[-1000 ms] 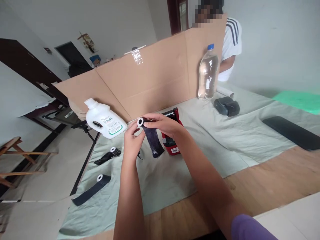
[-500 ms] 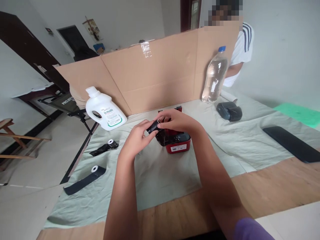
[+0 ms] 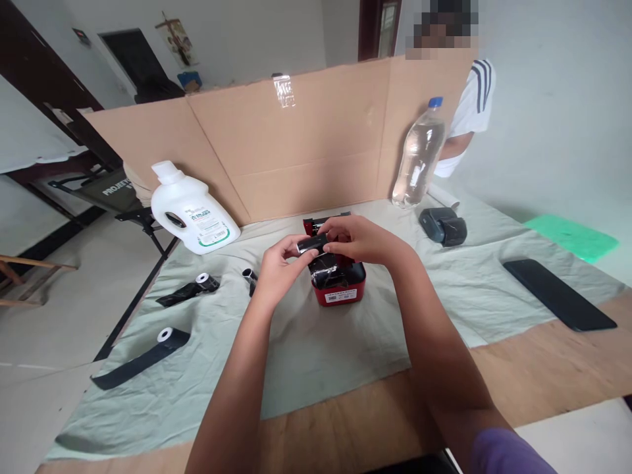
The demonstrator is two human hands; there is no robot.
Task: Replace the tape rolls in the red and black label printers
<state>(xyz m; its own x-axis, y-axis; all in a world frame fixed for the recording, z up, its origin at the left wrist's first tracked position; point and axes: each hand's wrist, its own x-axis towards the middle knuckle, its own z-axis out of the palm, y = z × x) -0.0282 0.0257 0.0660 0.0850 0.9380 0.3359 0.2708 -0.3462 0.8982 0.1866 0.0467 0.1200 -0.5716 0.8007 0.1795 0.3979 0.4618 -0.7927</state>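
Both my hands hold a small black roll (image 3: 310, 245) level, just above an open red printer (image 3: 340, 289) on the pale green cloth (image 3: 316, 342). My left hand (image 3: 277, 270) pinches the roll's left end. My right hand (image 3: 358, 238) grips its right end from above, fingers closed. A dark strip from the roll hangs down into the printer's open bay.
A white detergent jug (image 3: 190, 210) stands at left and a clear water bottle (image 3: 419, 155) at right, both before a cardboard screen (image 3: 296, 145). Two unrolled black rolls (image 3: 143, 355) (image 3: 190, 289) and a small one (image 3: 249, 275) lie left. A black device (image 3: 443, 226), a dark phone (image 3: 557, 293); another person sits behind the screen.
The roll was held upright with its white core showing and its strip hanging free; now it lies level, lowered over the red printer. The view has shifted slightly.
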